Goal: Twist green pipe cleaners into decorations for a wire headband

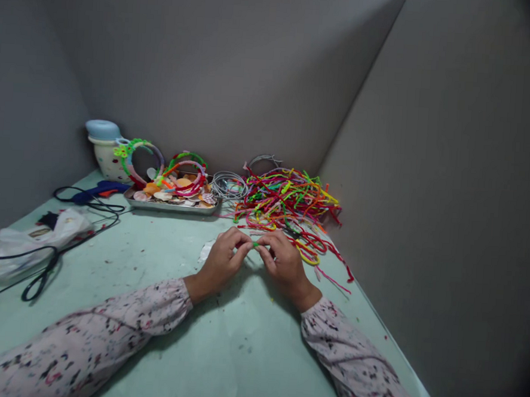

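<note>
Just above the table, my left hand (pixel 226 257) and my right hand (pixel 284 262) meet with their fingertips nearly touching. Pinched between them is a short piece of green pipe cleaner (pixel 255 244), mostly covered by the fingers. Both hands have thumb and forefinger closed on it. Right behind my right hand lies a tangled heap of coloured pipe cleaners (pixel 287 194), mainly red, yellow, green and pink. A pale, shiny flat patch (pixel 205 252) shows on the table beside my left hand.
A metal tray (pixel 174 207) of shells, with pipe-cleaner hoops on it, stands at the back. Left of it are a blue-lidded container (pixel 108 153) and a blue glue gun (pixel 97 191). Coiled wire (pixel 228 186) sits beside the tray. A black cord (pixel 57 257) crosses a plastic bag (pixel 29 244). Walls enclose the table.
</note>
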Motion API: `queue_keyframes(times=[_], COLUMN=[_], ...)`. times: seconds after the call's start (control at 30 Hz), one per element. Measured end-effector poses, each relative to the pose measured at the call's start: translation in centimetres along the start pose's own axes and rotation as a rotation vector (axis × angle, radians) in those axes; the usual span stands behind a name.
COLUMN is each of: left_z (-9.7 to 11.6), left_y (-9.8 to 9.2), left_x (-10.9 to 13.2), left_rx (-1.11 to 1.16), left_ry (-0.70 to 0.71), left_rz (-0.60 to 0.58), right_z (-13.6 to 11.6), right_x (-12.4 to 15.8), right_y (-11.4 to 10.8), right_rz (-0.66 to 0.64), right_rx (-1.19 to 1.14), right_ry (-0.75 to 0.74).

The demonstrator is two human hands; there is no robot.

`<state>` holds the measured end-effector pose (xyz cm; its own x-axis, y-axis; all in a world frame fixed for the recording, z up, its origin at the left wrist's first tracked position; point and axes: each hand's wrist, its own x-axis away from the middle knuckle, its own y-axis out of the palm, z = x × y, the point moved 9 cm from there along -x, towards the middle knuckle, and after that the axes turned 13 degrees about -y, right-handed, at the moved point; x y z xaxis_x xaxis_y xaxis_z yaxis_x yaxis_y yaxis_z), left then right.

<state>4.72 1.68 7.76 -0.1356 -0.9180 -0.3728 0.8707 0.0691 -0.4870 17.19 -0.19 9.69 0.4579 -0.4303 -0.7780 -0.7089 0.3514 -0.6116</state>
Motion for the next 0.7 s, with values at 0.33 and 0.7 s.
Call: queue_keyframes(times=[0.33, 0.7], left_z=[0.11, 0.1], left_y=[-0.06, 0.05], left_x=[0.01, 0.09], left_rx=[-0.007, -0.024], left_ry=[0.004, 0.009], left_rz=[0.007, 0.003], right_z=[0.04, 0.09], right_x=[0.02, -0.15], right_y=[-0.53, -0.26], right_rz=[0.039, 0.001], right_rx=[-0.085, -0.072], right_ry=[0.011, 0.044])
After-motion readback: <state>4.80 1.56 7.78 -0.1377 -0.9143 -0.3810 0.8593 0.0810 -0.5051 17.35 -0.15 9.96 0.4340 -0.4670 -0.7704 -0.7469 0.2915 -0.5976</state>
